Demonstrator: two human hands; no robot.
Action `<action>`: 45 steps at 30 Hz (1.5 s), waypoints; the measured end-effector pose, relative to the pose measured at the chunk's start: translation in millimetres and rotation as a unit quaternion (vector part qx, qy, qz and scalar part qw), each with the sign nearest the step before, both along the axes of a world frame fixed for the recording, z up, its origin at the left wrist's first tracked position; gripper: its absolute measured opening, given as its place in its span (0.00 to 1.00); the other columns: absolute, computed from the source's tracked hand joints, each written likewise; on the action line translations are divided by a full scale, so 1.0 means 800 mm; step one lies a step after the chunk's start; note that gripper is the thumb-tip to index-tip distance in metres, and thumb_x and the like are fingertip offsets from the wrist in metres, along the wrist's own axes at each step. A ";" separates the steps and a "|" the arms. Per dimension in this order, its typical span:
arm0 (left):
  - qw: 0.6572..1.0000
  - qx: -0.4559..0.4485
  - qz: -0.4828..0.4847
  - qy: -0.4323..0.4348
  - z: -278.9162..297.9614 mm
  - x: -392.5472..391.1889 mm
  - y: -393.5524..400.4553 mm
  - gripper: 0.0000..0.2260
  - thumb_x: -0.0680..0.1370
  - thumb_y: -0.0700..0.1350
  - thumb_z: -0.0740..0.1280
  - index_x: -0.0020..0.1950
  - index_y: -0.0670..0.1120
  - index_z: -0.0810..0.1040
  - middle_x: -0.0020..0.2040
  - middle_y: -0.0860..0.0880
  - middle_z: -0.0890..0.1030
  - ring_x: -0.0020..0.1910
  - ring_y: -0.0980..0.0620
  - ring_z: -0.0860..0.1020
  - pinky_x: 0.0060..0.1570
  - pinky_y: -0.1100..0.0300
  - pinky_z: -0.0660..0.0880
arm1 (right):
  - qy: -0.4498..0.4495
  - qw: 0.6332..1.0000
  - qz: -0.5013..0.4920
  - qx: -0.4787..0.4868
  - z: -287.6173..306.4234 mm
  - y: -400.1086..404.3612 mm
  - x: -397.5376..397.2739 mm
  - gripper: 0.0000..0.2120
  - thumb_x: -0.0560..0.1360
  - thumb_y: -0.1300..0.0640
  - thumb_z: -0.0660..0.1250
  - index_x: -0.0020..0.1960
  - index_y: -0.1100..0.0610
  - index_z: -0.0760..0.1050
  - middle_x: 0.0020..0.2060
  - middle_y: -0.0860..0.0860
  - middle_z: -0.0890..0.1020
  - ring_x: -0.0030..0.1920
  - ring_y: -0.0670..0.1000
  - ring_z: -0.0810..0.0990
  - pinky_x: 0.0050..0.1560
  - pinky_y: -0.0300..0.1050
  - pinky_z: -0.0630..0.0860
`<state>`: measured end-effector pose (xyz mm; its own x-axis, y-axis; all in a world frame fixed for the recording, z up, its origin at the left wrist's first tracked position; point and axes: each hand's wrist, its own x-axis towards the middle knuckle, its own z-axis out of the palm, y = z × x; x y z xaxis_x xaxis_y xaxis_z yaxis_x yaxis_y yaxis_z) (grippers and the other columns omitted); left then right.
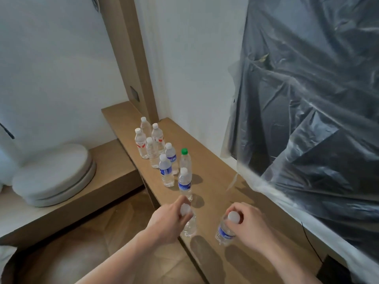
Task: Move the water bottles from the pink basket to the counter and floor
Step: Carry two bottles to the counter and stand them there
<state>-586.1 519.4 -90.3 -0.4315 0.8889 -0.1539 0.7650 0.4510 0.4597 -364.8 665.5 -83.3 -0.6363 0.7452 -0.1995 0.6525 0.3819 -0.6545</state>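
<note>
Far to your left, two round grey cushions point(54, 177) sit stacked on the lower wooden ledge point(106, 177), no part of this job. Next comes the wooden counter point(213, 181), where eight water bottles already stand upright in a loose cluster: white-capped ones at the back, two with red labels point(140, 145), then blue-labelled ones point(165, 171), and a single green-capped bottle point(185, 159) on the right of the group. Your left hand point(170, 220) is curled round the neck of a clear bottle point(189, 225), its white cap poking out between your fingers, and the base looks to be at or just above the counter's front edge. Your right hand point(249, 221) grips the neck of a blue-labelled bottle point(224, 232) the same way, held tilted, with its base close over the counter. Judging by the clear, full look, these are filled plastic bottles: moderately heavy, thin-walled, and likely to dent or slip if squeezed mid-body, so the stiff neck under the cap is the sound place to hold. Set each down flat, since the left one sits near the edge and could topple. The pink basket is not in view. At right, a dark screen wrapped in plastic sheeting point(307, 119) hangs over the counter.
</note>
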 end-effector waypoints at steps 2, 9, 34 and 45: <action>1.000 -0.013 -0.011 -0.004 -0.010 -0.014 0.026 0.10 0.82 0.62 0.62 0.60 0.62 0.67 0.40 0.56 0.80 0.39 0.53 0.79 0.41 0.53 0.77 | -0.006 1.000 -0.015 0.004 -0.010 0.014 -0.012 0.04 0.70 0.46 0.71 0.44 0.42 0.78 0.43 0.38 0.81 0.46 0.42 0.80 0.48 0.49 0.82; 0.995 -0.061 -0.076 -0.003 -0.041 -0.059 0.090 0.10 0.82 0.57 0.63 0.61 0.58 0.67 0.52 0.53 0.83 0.49 0.48 0.81 0.49 0.48 0.79 | -0.057 0.997 -0.049 0.007 -0.039 0.047 -0.052 0.04 0.75 0.45 0.71 0.46 0.43 0.76 0.46 0.40 0.80 0.47 0.42 0.78 0.47 0.43 0.78; 0.913 -0.109 -0.392 0.023 -0.059 -0.191 0.176 0.20 0.82 0.59 0.59 0.73 0.61 0.63 0.53 0.54 0.84 0.51 0.45 0.83 0.47 0.48 0.80 | -0.092 0.958 -0.259 -0.078 -0.052 0.039 -0.167 0.23 0.81 0.43 0.70 0.74 0.37 0.70 0.55 0.35 0.77 0.56 0.40 0.77 0.54 0.39 0.77; 0.878 -0.014 -0.479 0.022 0.038 -0.104 0.160 0.19 0.80 0.63 0.62 0.71 0.65 0.69 0.53 0.66 0.76 0.49 0.59 0.81 0.49 0.57 0.79 | -0.100 0.923 -0.364 -0.079 0.016 -0.113 -0.021 0.25 0.80 0.34 0.64 0.76 0.33 0.67 0.67 0.31 0.71 0.64 0.38 0.75 0.66 0.42 0.76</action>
